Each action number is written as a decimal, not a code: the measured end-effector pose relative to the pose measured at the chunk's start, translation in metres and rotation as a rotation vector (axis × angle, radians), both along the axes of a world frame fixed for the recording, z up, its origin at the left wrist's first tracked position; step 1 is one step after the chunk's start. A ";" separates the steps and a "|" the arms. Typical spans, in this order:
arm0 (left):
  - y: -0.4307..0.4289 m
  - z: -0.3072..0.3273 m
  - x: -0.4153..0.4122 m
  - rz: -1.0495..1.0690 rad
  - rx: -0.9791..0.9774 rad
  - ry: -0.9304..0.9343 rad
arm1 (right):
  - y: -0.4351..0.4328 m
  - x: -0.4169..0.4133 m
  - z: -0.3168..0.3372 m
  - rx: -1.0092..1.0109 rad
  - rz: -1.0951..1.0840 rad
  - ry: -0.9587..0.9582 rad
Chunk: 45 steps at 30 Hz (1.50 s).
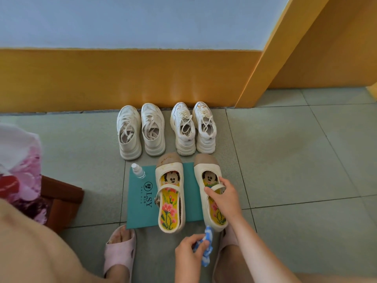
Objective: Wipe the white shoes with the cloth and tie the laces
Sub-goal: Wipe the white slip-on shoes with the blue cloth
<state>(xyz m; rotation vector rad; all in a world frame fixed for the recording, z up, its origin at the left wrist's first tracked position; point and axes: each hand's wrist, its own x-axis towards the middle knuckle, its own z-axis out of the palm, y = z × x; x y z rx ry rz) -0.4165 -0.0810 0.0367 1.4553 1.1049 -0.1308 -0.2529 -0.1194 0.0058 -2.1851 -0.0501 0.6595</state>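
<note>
Two cream strap shoes with beige toe caps and cartoon insoles stand in front of me. The left one rests on a teal paper bag. My right hand grips the strap of the right one. My left hand holds a blue-and-white cloth bunched against that shoe's heel. Further back near the wall stand two pairs of white laced sneakers, one pair on the left and one on the right, with their laces loose.
A small clear spray bottle lies on the teal bag's far left corner. My feet in pink slippers rest on the green tiled floor. A yellow wall base runs behind the sneakers. A dark wooden stool stands at the left.
</note>
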 end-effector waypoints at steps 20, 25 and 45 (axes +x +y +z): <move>0.123 0.089 0.063 0.371 -0.188 -0.318 | 0.055 0.001 0.113 0.408 0.240 0.126; 0.128 0.084 0.072 0.442 -0.330 -0.353 | 0.077 -0.018 0.090 0.505 0.288 0.226; 0.109 -0.005 0.074 0.011 0.358 0.379 | 0.131 0.067 0.027 0.244 0.177 0.004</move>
